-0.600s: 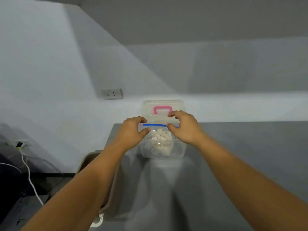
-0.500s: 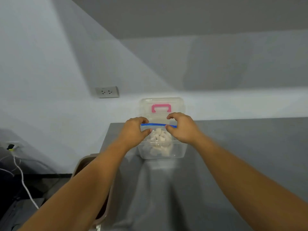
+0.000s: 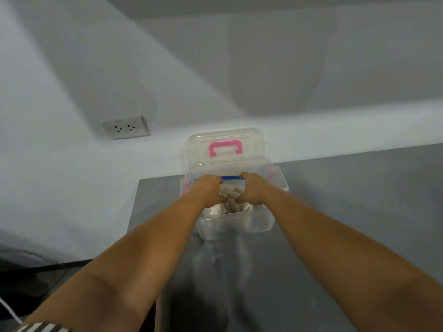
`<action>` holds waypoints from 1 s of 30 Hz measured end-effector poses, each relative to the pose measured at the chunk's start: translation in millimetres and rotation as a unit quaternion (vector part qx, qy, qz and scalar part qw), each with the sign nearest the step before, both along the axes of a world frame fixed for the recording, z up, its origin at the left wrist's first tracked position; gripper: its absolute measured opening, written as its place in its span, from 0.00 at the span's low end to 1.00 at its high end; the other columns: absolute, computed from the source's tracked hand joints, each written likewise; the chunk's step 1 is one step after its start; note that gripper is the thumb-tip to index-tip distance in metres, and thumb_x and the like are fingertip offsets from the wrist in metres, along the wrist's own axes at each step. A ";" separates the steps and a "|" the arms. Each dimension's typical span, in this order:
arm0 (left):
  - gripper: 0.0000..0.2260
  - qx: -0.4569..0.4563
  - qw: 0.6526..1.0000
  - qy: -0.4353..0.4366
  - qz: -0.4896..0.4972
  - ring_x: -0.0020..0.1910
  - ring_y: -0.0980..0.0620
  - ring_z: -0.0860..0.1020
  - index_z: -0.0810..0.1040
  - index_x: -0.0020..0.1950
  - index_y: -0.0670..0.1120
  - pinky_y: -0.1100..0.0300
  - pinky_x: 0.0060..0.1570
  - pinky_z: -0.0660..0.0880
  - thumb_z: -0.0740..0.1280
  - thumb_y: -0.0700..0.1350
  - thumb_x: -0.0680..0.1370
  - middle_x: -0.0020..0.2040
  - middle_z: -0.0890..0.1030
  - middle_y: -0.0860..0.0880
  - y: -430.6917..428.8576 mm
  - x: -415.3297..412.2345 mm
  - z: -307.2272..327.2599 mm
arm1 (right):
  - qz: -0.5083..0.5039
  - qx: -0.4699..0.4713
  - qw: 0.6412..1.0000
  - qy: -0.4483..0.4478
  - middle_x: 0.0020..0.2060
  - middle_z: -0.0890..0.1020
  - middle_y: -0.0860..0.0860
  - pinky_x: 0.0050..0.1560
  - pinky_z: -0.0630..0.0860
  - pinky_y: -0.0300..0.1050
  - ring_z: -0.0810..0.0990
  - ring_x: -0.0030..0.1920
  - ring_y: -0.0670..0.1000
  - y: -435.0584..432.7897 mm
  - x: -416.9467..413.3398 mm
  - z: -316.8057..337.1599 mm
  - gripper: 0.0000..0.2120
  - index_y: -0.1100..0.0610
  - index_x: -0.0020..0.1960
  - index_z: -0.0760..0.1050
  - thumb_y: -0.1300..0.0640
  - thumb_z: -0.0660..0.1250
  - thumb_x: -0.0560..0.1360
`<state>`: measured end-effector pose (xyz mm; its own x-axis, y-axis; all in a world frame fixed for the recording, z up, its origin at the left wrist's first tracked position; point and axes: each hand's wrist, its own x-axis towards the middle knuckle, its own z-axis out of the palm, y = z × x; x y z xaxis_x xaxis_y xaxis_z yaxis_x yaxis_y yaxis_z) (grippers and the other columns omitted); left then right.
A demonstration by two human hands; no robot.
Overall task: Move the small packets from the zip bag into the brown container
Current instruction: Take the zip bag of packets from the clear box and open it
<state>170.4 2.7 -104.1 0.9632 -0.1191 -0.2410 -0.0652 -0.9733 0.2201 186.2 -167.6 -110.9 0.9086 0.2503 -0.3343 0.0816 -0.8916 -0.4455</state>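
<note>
Both hands were inside a clear plastic box (image 3: 236,226) standing at the back left corner of a grey table (image 3: 335,236), against the white wall. Left hand (image 3: 208,190) and right hand (image 3: 253,190) each had fingers curled closed on the top edge of the zip bag (image 3: 236,202), one at either end of its blue zip strip (image 3: 231,178), thumbs nearly meeting at the middle. Zip bag sat within the box, below the rim; pale small packets (image 3: 233,204) were visible through it between the two hands, outlines blurred, count not readable. Whether the zip was sealed or parted could not be told. Box lid (image 3: 225,140), with a pink handle (image 3: 224,147), stood upright behind the box, leaning toward the wall. Wall socket (image 3: 125,127) was mounted on the wall, left of the box and well apart from it. Brown container was not seen in this view.
</note>
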 end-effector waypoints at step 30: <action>0.35 -0.060 0.991 -0.102 -0.058 0.46 0.51 0.76 0.71 0.60 0.50 0.56 0.44 0.74 0.80 0.63 0.60 0.52 0.76 0.51 6.0 -41.1 113.0 | 0.127 0.003 0.977 -0.173 0.46 0.77 0.52 0.42 0.74 0.47 0.78 0.45 0.56 -8.9 -31.5 104.0 0.27 0.51 0.56 0.64 0.55 0.78 0.66</action>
